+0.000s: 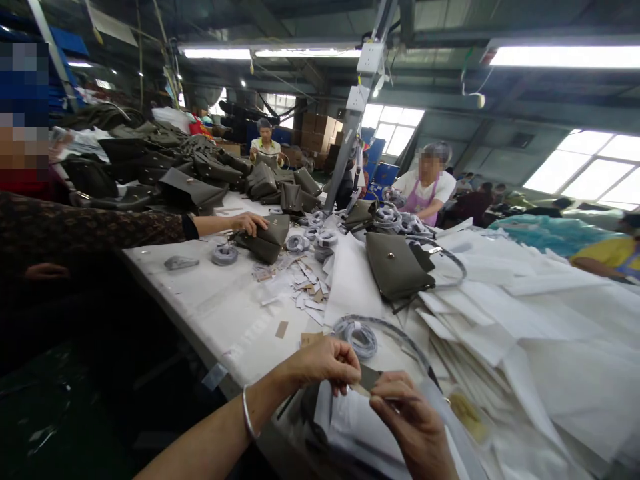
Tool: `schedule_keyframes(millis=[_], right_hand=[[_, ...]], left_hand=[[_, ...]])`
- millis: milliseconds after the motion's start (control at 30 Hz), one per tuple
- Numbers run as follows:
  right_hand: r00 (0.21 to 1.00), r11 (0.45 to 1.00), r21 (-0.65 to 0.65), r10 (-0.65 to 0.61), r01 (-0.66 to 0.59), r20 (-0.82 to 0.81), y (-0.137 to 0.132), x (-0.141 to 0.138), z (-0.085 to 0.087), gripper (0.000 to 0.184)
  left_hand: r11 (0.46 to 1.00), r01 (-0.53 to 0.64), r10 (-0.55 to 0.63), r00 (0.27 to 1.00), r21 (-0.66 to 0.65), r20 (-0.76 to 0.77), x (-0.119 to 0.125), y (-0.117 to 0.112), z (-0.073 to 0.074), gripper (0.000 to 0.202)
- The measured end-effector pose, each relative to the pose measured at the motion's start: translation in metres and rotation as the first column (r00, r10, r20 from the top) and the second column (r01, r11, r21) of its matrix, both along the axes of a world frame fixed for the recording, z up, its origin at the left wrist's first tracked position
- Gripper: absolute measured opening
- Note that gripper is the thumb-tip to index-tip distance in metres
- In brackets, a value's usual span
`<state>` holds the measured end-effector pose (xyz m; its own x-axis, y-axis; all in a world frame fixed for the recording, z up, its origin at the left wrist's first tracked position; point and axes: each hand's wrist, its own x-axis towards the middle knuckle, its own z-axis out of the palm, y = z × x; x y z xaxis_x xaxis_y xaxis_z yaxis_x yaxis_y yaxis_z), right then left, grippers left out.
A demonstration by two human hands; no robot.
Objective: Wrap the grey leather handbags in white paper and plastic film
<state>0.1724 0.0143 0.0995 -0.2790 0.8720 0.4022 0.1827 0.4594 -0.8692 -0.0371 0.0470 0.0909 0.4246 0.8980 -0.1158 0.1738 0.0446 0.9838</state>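
Note:
Both of my hands meet over a dark olive handbag (311, 408) close in front of me, with white stuffing (345, 415) showing in its opening. My left hand (320, 363), a silver bangle at its wrist, is closed in a pinch at a thin pale edge. Opposite it, the thumb and fingers of my right hand (413, 417) are pressed together beside a small olive flap (369, 377). What exactly lies between the fingers is too small to make out. Just beyond them is a wrapped grey coil of strap (361, 339).
White sheets (500, 327) pile up on the right. Another olive handbag (397, 267) lies ahead, near scattered tags (310, 287) and coiled straps (299, 243). A co-worker's hand (250, 224) rests on a bag (267, 240) at left. A slanted metal post (345, 143) rises mid-table.

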Motion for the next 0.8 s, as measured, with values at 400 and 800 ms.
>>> schedule_keyframes(millis=[400,800], right_hand=[[0.969,0.968,-0.038,-0.248,0.248,0.002,0.032,0.021,-0.004,0.029],[0.964,0.965,0.237,-0.166,0.115,0.207,0.079,0.015,-0.013,0.011]], left_hand=[[0.891,0.069,0.248,0.754,0.449,-0.608,0.018,0.111,-0.022,0.048],[0.927,0.126,0.195,0.644,0.354,-0.739,0.029,0.131,-0.032,0.029]])
